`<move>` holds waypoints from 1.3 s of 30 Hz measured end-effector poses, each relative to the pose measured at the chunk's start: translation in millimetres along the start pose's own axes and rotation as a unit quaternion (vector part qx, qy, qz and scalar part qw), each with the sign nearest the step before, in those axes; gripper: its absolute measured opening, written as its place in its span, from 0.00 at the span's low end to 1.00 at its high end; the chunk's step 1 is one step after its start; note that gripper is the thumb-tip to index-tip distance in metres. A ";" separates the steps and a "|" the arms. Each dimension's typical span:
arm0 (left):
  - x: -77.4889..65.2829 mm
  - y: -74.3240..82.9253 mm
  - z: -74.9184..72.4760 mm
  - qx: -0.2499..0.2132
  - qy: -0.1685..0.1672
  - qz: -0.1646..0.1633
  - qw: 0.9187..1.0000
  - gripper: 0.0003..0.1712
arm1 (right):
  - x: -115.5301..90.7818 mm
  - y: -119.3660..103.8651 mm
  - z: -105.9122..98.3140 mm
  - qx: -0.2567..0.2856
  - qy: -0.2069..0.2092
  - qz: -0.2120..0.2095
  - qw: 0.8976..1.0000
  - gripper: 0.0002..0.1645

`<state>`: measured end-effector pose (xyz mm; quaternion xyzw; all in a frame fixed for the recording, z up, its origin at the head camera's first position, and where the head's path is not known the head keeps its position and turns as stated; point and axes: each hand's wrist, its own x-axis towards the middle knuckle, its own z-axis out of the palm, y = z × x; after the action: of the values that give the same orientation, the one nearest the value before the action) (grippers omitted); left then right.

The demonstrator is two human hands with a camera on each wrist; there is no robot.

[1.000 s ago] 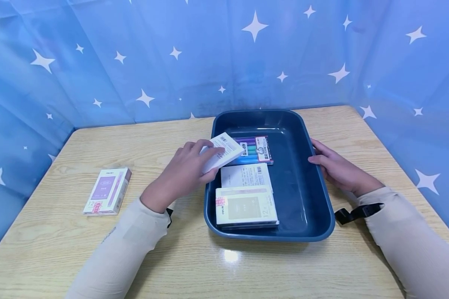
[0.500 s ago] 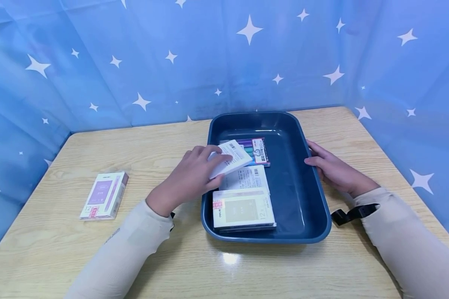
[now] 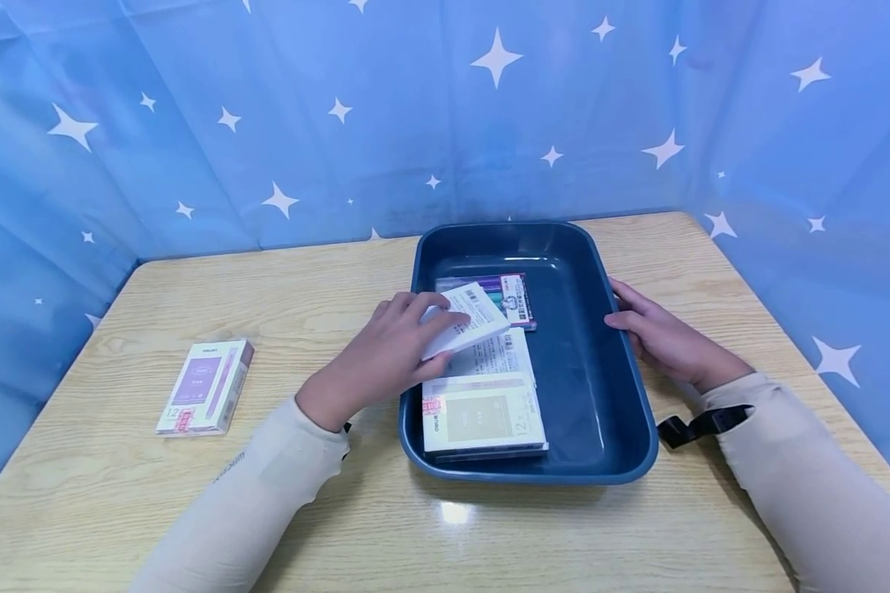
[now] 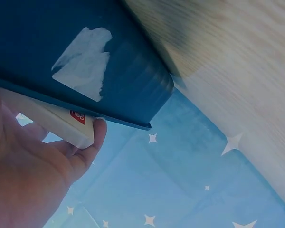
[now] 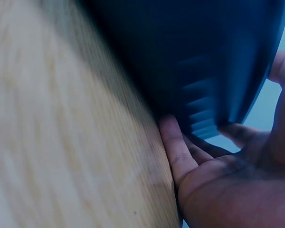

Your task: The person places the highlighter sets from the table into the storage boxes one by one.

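My left hand (image 3: 386, 346) grips a white box (image 3: 473, 326) by its edges, tilted over the left side of a dark blue plastic bin (image 3: 582, 387). In the left wrist view that box (image 4: 52, 118), with a red label, shows just past the bin's rim. My right hand (image 3: 660, 338) holds the bin's right side, thumb over the rim; its fingers (image 5: 178, 154) lie against the outer wall in the right wrist view. Inside the bin are a pack of coloured pens (image 3: 517, 301), a white printed box (image 3: 517, 356) partly hidden, and a box with a tan label (image 3: 482, 416).
On the table's left part lies a white box with a purple label (image 3: 204, 387). The wooden table (image 3: 326, 280) backs onto a blue curtain (image 3: 415, 107) with white stars, which also closes in both sides.
My left hand has carried the white box rightward, further in over the bin and nearer the printed box. The right hand keeps its hold on the bin. The head view has shifted slightly.
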<state>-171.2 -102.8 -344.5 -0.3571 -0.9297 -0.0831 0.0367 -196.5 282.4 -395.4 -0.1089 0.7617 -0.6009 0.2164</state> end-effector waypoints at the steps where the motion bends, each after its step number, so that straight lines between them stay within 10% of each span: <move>1: 0.1 0.2 0.2 0.000 0.001 0.002 1.000 0.26 | -0.3 -0.1 -0.1 0.000 0.000 0.000 1.000 0.40; 39: 3.8 -3.5 7.2 -0.089 -0.023 0.037 0.995 0.19 | 0.7 0.1 -1.3 0.004 0.008 -0.003 1.000 0.40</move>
<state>-176.5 -101.5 -351.6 -0.3953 -0.9052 -0.1554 -0.0136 -197.7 283.2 -395.4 -0.1055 0.7610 -0.6052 0.2085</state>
